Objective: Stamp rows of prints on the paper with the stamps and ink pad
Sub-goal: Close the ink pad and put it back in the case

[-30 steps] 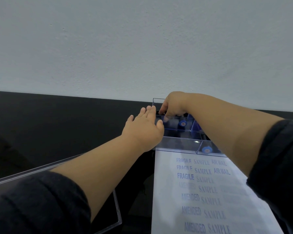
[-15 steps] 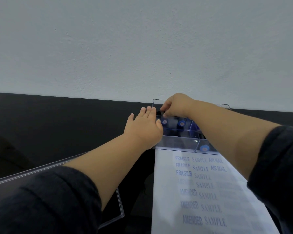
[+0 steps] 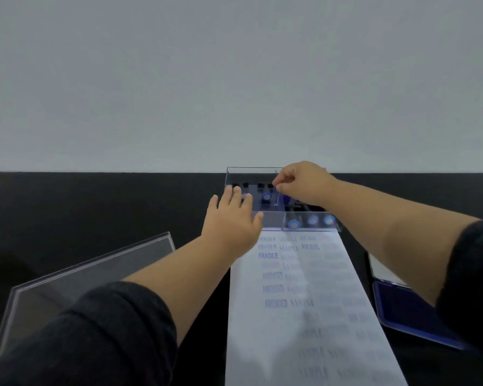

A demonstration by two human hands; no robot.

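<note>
A clear plastic box [image 3: 254, 169] of stamps stands at the far end of the white paper [image 3: 304, 319]. The paper bears blue rows reading FRAGILE, SAMPLE, AIR MAIL and AMENDED. Blue-capped stamps [image 3: 294, 224] line the box's front compartment, and black stamp tops [image 3: 260, 186] stand at the back. My left hand [image 3: 232, 221] lies flat on the box's left front corner, holding nothing. My right hand [image 3: 304, 182] hovers over the box, fingers pinched beside the black tops. Whether it holds a stamp is hidden. The blue ink pad [image 3: 410, 316] lies open right of the paper.
A clear plastic lid [image 3: 89, 274] lies on the black table [image 3: 95, 204] at the left, partly under my left forearm. A plain grey wall rises right behind the table's far edge.
My right hand has drawn up and to the right out of the box's back compartment, fingers now pinched. My left hand stays on the box corner. The view has tilted a little.
</note>
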